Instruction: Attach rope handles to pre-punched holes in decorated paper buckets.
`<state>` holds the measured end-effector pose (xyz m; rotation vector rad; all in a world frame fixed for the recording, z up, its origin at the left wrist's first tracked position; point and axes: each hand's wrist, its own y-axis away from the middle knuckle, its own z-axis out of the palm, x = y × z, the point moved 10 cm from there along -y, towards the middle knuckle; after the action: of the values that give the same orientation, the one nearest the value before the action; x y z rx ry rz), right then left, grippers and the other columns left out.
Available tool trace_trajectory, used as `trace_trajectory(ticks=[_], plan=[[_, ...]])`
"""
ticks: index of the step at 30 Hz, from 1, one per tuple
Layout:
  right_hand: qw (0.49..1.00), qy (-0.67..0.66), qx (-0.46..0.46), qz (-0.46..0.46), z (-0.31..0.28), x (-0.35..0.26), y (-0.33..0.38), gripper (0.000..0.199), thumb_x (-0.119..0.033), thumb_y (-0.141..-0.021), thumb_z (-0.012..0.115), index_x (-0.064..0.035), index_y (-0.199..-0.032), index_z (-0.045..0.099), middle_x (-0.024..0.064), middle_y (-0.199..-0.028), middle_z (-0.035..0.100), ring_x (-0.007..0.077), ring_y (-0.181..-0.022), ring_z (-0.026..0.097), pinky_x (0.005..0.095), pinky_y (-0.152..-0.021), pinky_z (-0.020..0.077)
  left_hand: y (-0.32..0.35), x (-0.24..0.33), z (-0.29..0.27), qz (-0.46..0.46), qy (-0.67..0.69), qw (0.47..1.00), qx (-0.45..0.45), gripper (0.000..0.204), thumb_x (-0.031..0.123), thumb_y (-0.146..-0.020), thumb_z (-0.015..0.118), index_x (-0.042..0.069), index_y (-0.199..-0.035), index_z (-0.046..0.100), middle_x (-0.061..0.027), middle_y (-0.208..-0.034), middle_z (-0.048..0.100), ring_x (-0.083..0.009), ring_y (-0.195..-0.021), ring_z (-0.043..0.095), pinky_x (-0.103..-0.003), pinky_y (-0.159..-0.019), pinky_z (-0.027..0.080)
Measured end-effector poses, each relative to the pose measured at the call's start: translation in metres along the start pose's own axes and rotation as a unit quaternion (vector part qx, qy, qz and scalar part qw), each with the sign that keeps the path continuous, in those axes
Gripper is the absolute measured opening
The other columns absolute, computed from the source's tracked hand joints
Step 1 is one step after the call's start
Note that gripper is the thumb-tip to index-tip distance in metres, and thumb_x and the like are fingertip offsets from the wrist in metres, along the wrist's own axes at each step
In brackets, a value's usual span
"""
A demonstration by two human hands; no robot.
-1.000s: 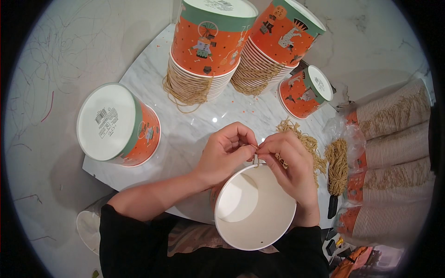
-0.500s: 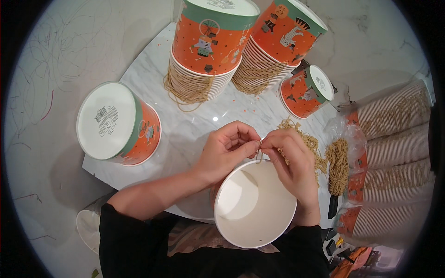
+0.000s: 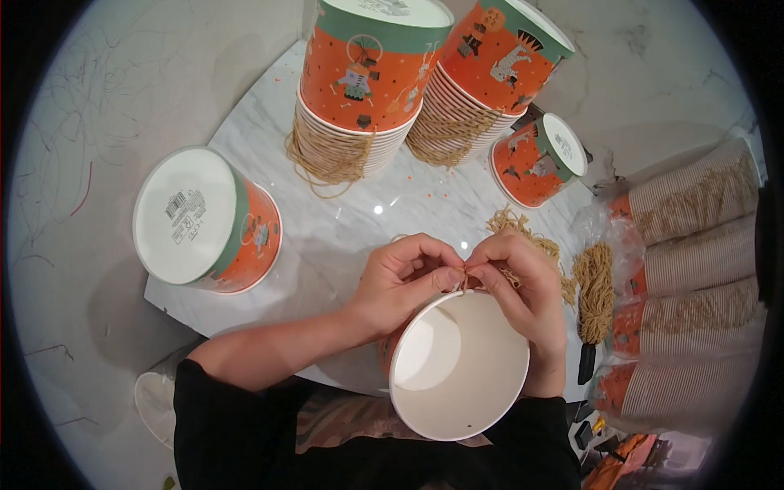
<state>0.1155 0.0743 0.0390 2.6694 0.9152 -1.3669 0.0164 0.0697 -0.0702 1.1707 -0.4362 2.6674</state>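
Observation:
A white-lined paper bucket point(image 3: 490, 367) leans against my body with its mouth facing up, and a small dark hole shows near its lower rim. Above its far rim, my left hand point(image 3: 408, 278) pinches a thin tan cord point(image 3: 465, 282) between thumb and forefinger. Meeting it fingertip to fingertip, my right hand point(image 3: 523, 282) pinches the same cord. The cord runs down to the bucket's rim; any knot in it is too small to make out. Behind my right hand lies a loose heap of tan cords point(image 3: 543, 245).
Two tall stacks of orange and green buckets point(image 3: 359, 82) point(image 3: 498, 65) stand upside down at the back, cords draped on them. Single upturned buckets sit left point(image 3: 188, 216) and right point(image 3: 535, 163). A cord bundle point(image 3: 594, 294) lies beside bagged bucket stacks point(image 3: 694, 253) on the right.
The bucket has shifted slightly right and down. My fingertips have drawn closer together on the cord and moved a little lower and right.

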Motion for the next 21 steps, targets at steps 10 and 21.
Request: trace_trajectory(ticks=[10, 21], plan=[[0.997, 0.064, -0.037, -0.032, 0.012, -0.016, -0.001, 0.011, 0.0, -0.088, 0.071, -0.0028, -0.099, 0.069, 0.0102, -0.092, 0.066, 0.0267, -0.079, 0.069, 0.0333, -0.068, 0.055, -0.002, 0.008, -0.011, -0.005, -0.037, 0.999, 0.031, 0.009, -0.001, -0.094, 0.062, 0.002, -0.101, 0.061, -0.0007, -0.092, 0.065, -0.0058, -0.083, 0.062, -0.023, -0.076, 0.051], [0.981, 0.168, -0.038, -0.095, 0.019, -0.025, 0.004, 0.018, -0.006, -0.083, 0.075, -0.006, -0.1, 0.068, 0.0078, -0.092, 0.067, 0.0271, -0.076, 0.069, 0.0368, -0.064, 0.056, -0.007, -0.015, -0.015, -0.099, -0.061, 0.993, 0.003, 0.012, -0.003, -0.093, 0.058, 0.004, -0.102, 0.059, 0.0016, -0.093, 0.062, -0.0047, -0.084, 0.059, -0.021, -0.076, 0.048]])
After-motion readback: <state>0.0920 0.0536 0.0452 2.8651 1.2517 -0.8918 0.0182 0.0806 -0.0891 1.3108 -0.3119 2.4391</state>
